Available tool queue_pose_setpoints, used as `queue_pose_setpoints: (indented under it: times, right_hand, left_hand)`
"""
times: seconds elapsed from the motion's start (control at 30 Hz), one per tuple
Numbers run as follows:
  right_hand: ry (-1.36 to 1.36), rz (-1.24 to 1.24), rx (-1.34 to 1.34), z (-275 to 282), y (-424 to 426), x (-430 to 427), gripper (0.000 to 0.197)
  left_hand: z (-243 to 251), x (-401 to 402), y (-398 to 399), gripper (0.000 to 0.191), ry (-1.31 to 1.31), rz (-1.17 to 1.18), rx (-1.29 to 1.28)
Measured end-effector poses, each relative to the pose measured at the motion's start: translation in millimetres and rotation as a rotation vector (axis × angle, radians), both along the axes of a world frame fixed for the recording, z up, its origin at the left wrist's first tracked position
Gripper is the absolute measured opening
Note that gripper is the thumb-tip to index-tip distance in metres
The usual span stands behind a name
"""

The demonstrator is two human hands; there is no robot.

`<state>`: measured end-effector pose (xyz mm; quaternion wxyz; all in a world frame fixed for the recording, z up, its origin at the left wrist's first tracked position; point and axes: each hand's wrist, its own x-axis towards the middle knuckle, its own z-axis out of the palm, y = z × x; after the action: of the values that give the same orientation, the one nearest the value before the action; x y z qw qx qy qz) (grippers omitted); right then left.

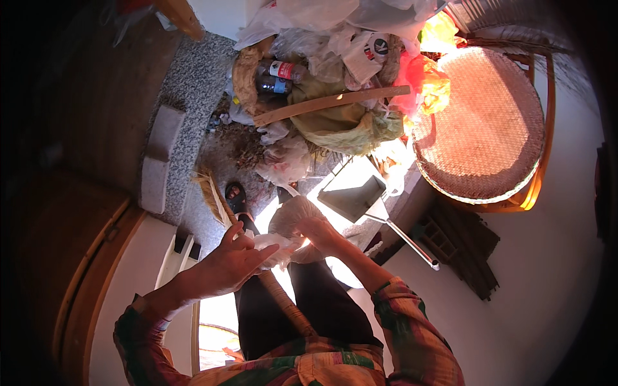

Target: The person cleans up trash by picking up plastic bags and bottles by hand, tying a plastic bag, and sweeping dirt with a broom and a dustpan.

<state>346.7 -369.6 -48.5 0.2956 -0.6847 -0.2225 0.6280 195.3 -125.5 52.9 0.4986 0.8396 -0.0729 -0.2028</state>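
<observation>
A translucent plastic bag (pixel 292 217) hangs in front of my legs, its contents not clear. My right hand (pixel 316 234) is closed on its gathered side. My left hand (pixel 241 260) lies against the pale loose plastic at the bag's left, with some fingers spread; its palm side is partly hidden, so its hold cannot be told. A broom (pixel 287 301) with a wrapped handle slants from my waist, passing behind the left hand and the plastic, to its straw head at the upper left. My sandalled feet stand beyond the bag.
A metal dustpan (pixel 355 198) with a long handle lies right of the bag. Ahead are plastic bottles (pixel 282 71), many plastic bags, a green sack (pixel 338 130) and a wooden strip (pixel 333 103). A round woven tray (pixel 483 130) rests at the right, near a wooden chair frame.
</observation>
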Motion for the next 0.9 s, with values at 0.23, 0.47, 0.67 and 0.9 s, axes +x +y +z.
queue_pose_setpoints:
  times: [0.23,0.47,0.67,0.9]
  right_hand:
    - [0.056,0.127,0.03,27,15,-35,0.047]
    - [0.349,-0.635,0.04,51,-5,-43,0.048]
    - [0.207,-0.438,0.127,76,-3,-21,0.024]
    - [0.25,0.43,0.321,107,17,24,0.036]
  left_hand:
    - [-40,38,-13,0.02,0.094,0.55,0.002]
    - [-45,26,-52,0.023,0.551,0.397,-0.082]
    - [-50,18,-54,0.029,0.331,0.362,-0.055]
    - [-44,-12,-73,0.027,0.713,0.489,-0.61]
